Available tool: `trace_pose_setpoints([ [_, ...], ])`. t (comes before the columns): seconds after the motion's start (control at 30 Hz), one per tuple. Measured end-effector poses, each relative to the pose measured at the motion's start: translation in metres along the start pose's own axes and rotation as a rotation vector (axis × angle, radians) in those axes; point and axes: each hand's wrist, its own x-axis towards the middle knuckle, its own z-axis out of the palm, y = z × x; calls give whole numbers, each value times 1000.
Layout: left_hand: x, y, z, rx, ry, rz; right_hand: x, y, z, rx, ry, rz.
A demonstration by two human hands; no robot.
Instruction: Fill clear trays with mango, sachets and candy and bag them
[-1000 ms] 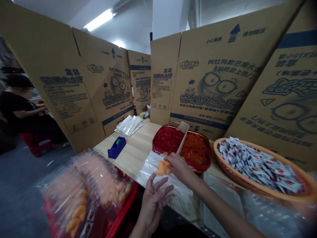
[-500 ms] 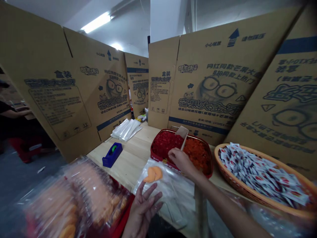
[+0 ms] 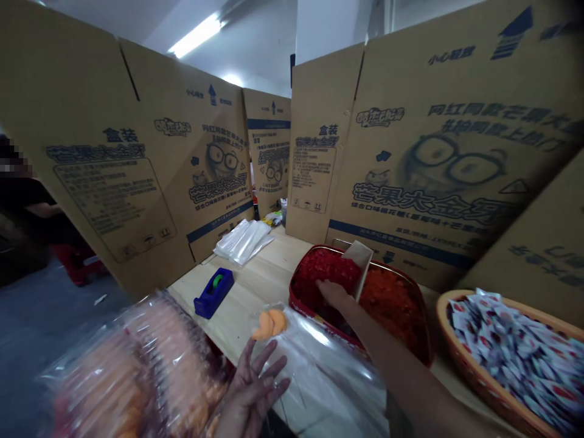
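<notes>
Right now my left hand point(image 3: 253, 389) lies at the table's near edge, fingers spread flat on the clear bag point(image 3: 328, 371). Just past my fingertips sit two orange pieces point(image 3: 269, 323), touching each other, smooth and curved like segments; on the plastic or inside it, I cannot tell. Beyond them bare table point(image 3: 260, 277) opens toward the blue tape dispenser point(image 3: 213, 292), left of my fingertips. Tall cartons point(image 3: 137, 182) wall in the far side. A stuffed packet point(image 3: 150, 359) crowds my left wrist. My right hand point(image 3: 331, 292) reaches over the red tray's point(image 3: 294, 298) rim, fingertips down in the red bits point(image 3: 323, 267), just beside the cardboard divider point(image 3: 360, 264); whether they pinch anything I cannot tell.
</notes>
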Motion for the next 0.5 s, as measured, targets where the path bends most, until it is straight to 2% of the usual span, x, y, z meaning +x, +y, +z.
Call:
trace_pose_setpoints([
  [0.17,11,1,5,35,1,38,6,5,1,79,61,15],
  [0.3,22,2,9,51,5,44,4,14,-7,230,127,17],
  [0.4,30,3,11,64,5,47,-7,10,-19,376,154,19],
  [0.5,36,3,14,69,-5,53,-34,-7,-31,566,114,-27],
])
